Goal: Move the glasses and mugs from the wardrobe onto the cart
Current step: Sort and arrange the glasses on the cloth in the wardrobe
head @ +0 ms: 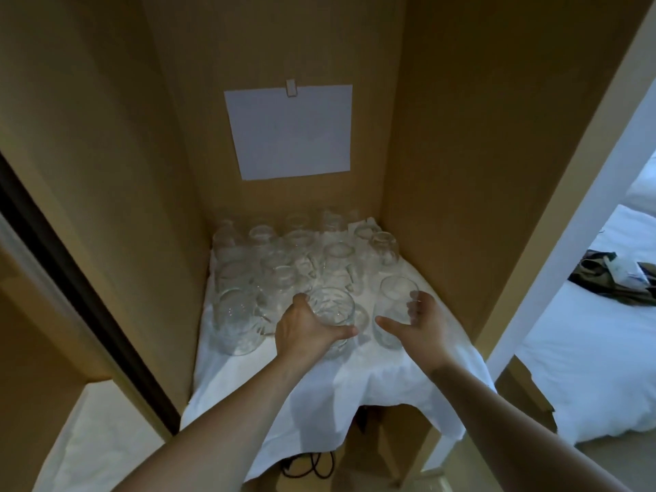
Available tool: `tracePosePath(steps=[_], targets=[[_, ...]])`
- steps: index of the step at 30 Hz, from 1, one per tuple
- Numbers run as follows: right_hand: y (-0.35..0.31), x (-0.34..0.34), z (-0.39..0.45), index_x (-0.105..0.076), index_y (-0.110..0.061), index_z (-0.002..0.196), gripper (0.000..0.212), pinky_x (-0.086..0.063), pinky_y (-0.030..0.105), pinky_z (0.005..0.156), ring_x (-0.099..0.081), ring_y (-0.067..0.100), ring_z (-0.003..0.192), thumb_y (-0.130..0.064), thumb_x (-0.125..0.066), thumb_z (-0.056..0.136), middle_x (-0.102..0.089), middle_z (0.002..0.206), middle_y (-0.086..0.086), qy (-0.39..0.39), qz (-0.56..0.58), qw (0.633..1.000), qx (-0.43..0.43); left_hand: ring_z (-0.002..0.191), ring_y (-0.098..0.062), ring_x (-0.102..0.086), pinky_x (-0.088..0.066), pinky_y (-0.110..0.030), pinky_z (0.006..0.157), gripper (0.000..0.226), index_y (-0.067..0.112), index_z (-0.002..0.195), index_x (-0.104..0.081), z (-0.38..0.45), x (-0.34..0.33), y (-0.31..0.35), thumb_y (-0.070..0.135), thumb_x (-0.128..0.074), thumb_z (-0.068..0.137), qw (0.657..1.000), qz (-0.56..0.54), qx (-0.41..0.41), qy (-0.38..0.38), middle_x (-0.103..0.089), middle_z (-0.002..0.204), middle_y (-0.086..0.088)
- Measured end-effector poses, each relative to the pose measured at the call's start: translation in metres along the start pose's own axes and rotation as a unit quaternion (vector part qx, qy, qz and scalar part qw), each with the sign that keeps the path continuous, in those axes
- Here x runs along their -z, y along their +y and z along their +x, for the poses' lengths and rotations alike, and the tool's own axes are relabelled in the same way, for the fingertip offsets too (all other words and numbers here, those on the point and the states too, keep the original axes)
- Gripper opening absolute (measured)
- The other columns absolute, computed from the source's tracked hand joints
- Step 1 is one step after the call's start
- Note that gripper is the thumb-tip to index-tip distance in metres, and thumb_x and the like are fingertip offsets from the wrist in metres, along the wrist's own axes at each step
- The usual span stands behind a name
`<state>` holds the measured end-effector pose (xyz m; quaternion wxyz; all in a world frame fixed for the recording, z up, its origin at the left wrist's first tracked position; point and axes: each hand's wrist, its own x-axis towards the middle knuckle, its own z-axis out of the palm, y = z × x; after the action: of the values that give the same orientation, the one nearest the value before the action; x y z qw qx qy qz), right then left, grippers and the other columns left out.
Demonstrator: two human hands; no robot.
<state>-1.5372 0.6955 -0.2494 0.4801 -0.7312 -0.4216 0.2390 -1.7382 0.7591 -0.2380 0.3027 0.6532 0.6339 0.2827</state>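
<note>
Several clear glasses and glass mugs (284,271) stand on a white cloth (319,385) inside a tan wardrobe (443,136). My left hand (305,328) grips a cut-pattern glass (333,310) at the front of the group, thumb and fingers curled round its side. To its right stands a plain clear glass (394,300). My right hand (419,321) is spread round this glass, thumb on the near side and fingers on the right side, with a gap still showing at the thumb. The cart is not in view.
A white sheet of paper (289,131) is clipped to the wardrobe's back wall. A dark door edge (71,278) runs down the left. A white bed (603,349) with dark clothes (617,278) lies at right. Black cables (312,463) lie under the cloth's front edge.
</note>
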Motion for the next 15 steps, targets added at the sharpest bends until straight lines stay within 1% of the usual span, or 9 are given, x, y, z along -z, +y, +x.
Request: tracePosePath(steps=[3, 5, 7, 9, 10, 11, 13, 14, 15], targets=[[0.009, -0.001, 0.012, -0.044, -0.017, 0.145, 0.094, -0.044, 0.026, 0.093, -0.055, 0.017, 0.126, -0.045, -0.091, 0.068, -0.057, 0.138, 0.002, -0.018, -0.007, 1.000, 0.023, 0.120, -0.024, -0.060, -0.050, -0.032, 0.090, 0.137, 0.020, 0.142, -0.042, 0.004, -0.010, 0.001, 0.083, -0.080, 0.027, 0.999, -0.028, 0.018, 0.010, -0.061, 0.133, -0.001], [0.016, -0.001, 0.017, -0.043, -0.019, 0.145, 0.092, -0.043, 0.025, 0.091, -0.056, 0.017, 0.124, -0.044, -0.090, 0.070, -0.058, 0.137, 0.001, -0.026, -0.013, 0.999, 0.027, 0.120, -0.021, -0.060, -0.049, -0.029, 0.090, 0.135, 0.022, 0.143, -0.041, 0.005, -0.015, 0.002, 0.077, -0.085, 0.029, 0.998, -0.057, 0.034, 0.009, -0.060, 0.134, 0.000], [0.021, -0.001, 0.019, -0.039, -0.022, 0.147, 0.095, -0.044, 0.026, 0.091, -0.056, 0.017, 0.123, -0.043, -0.090, 0.070, -0.057, 0.135, -0.001, -0.037, -0.004, 0.999, 0.022, 0.120, -0.019, -0.058, -0.046, -0.027, 0.090, 0.130, 0.024, 0.144, -0.040, 0.004, -0.018, 0.001, 0.070, -0.092, 0.033, 0.996, -0.076, 0.038, 0.005, -0.058, 0.135, 0.002], [0.026, 0.000, 0.022, -0.032, -0.026, 0.151, 0.103, -0.044, 0.025, 0.088, -0.055, 0.015, 0.119, -0.038, -0.092, 0.068, -0.054, 0.130, -0.004, -0.061, 0.003, 0.998, 0.017, 0.119, -0.018, -0.058, -0.048, -0.029, 0.094, 0.126, 0.026, 0.142, -0.041, 0.002, -0.019, -0.003, 0.064, -0.095, 0.034, 0.995, -0.089, 0.037, 0.004, -0.057, 0.134, 0.004], [0.029, 0.000, 0.024, -0.029, -0.027, 0.153, 0.107, -0.043, 0.024, 0.087, -0.055, 0.015, 0.117, -0.035, -0.093, 0.068, -0.052, 0.129, -0.005, -0.074, 0.004, 0.997, 0.012, 0.117, -0.017, -0.059, -0.050, -0.030, 0.094, 0.121, 0.028, 0.138, -0.044, 0.001, -0.019, -0.005, 0.058, -0.098, 0.034, 0.995, -0.096, 0.033, 0.004, -0.059, 0.131, 0.005], [0.033, 0.000, 0.027, -0.027, -0.027, 0.155, 0.109, -0.043, 0.024, 0.086, -0.055, 0.016, 0.118, -0.032, -0.093, 0.068, -0.053, 0.129, -0.005, -0.083, 0.002, 0.997, 0.007, 0.113, -0.015, -0.060, -0.051, -0.027, 0.091, 0.115, 0.030, 0.133, -0.046, -0.001, -0.019, -0.009, 0.051, -0.100, 0.034, 0.994, -0.103, 0.028, 0.005, -0.060, 0.126, 0.007], [0.039, 0.000, 0.031, -0.026, -0.022, 0.155, 0.110, -0.043, 0.025, 0.089, -0.056, 0.019, 0.120, -0.030, -0.093, 0.069, -0.056, 0.133, -0.001, -0.098, -0.007, 0.995, -0.003, 0.105, -0.013, -0.062, -0.051, -0.018, 0.080, 0.100, 0.032, 0.123, -0.049, -0.007, -0.021, -0.018, 0.033, -0.103, 0.038, 0.992, -0.123, 0.034, 0.012, -0.063, 0.116, 0.010], [0.040, -0.001, 0.033, -0.028, -0.019, 0.155, 0.108, -0.043, 0.026, 0.090, -0.057, 0.021, 0.122, -0.030, -0.093, 0.069, -0.057, 0.135, 0.001, -0.108, -0.010, 0.994, -0.008, 0.103, -0.013, -0.063, -0.052, -0.017, 0.079, 0.092, 0.030, 0.119, -0.051, -0.012, -0.022, -0.023, 0.026, -0.103, 0.043, 0.989, -0.135, 0.054, 0.018, -0.064, 0.112, 0.009], [0.041, -0.002, 0.035, -0.030, -0.018, 0.154, 0.106, -0.043, 0.027, 0.092, -0.056, 0.022, 0.123, -0.030, -0.093, 0.069, -0.057, 0.136, 0.003, -0.119, -0.011, 0.993, -0.011, 0.101, -0.015, -0.064, -0.053, -0.021, 0.079, 0.080, 0.025, 0.113, -0.053, -0.017, -0.024, -0.027, 0.022, -0.101, 0.049, 0.986, -0.144, 0.081, 0.024, -0.065, 0.108, 0.007]])
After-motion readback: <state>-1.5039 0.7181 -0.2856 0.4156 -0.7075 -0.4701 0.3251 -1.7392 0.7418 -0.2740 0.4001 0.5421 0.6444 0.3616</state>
